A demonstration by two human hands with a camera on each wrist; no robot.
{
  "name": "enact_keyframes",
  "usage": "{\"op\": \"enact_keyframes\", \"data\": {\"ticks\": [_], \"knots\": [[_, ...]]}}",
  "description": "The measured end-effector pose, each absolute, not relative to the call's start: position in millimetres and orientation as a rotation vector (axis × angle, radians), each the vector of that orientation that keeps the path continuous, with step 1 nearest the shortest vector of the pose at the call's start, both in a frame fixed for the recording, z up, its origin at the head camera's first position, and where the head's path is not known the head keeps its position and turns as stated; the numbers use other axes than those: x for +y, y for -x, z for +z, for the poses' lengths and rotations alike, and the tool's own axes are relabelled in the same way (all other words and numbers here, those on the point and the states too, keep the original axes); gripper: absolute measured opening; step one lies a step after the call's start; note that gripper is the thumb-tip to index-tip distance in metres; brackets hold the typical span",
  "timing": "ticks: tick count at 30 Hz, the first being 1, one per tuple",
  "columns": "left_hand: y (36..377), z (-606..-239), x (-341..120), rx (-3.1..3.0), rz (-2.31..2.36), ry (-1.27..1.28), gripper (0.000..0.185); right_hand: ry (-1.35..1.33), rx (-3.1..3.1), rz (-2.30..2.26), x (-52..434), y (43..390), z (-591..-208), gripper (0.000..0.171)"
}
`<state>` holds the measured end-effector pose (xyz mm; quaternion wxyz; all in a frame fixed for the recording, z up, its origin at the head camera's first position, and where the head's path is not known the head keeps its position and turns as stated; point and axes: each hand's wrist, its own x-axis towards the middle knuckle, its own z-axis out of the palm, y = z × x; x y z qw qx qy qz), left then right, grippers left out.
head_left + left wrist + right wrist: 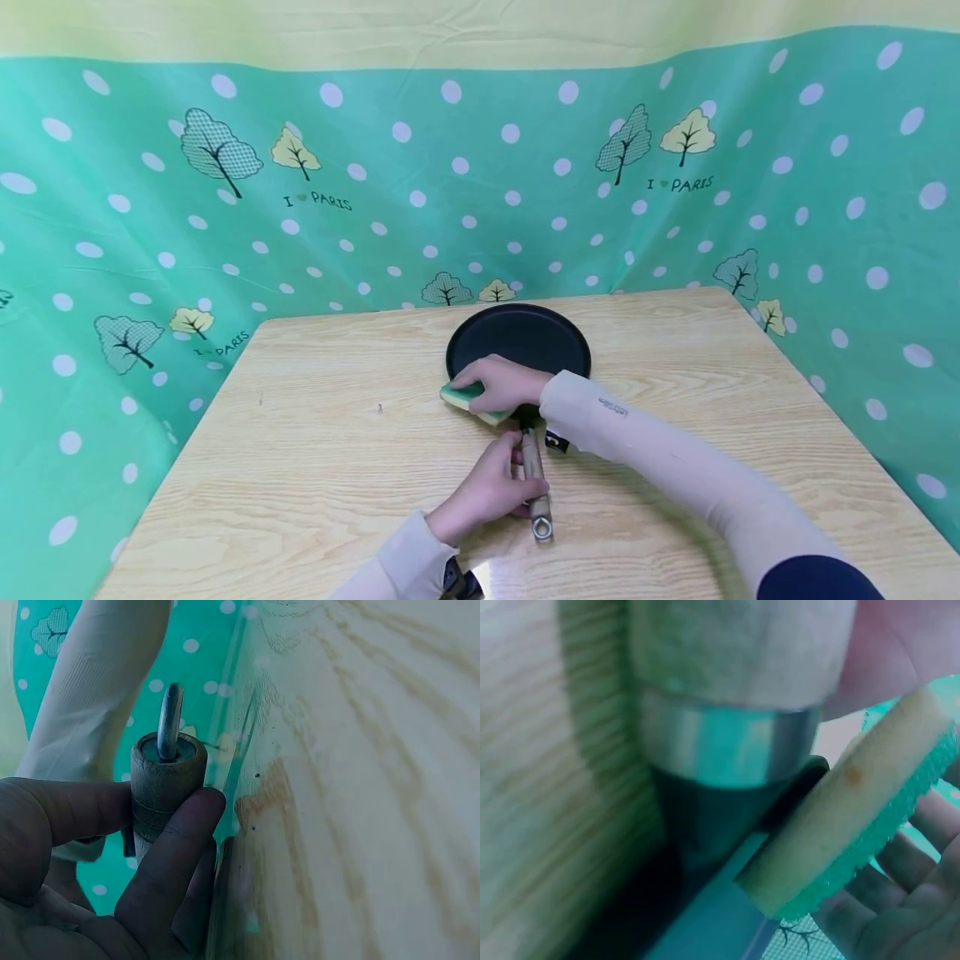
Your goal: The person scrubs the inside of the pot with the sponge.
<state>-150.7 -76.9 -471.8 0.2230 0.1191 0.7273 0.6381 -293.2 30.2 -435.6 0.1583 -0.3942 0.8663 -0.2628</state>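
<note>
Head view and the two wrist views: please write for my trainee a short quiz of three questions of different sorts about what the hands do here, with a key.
1. True or false: the left hand grips the wooden handle of the round black frying pan.
2. Multiple choice: what does the right hand hold? A) a metal spoon B) a yellow and green rectangular sponge C) a white cloth
3. Fill in the missing word: the pan stands on a light ____ table.

Key
1. True. The left wrist view shows the fingers curled round the handle end.
2. B. The sponge lies at the near rim of the pan, under the right hand.
3. wooden
</note>
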Motion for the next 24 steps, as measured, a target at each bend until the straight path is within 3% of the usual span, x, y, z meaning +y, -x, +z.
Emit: {"op": "enact_keyframes", "data": {"ticks": [24], "knots": [[150.7, -474.7, -73.8, 2.015, 1.803, -0.321, 0.073, 0.919, 2.594, -0.648, -4.6, 330.8, -433.3, 0.053]]}}
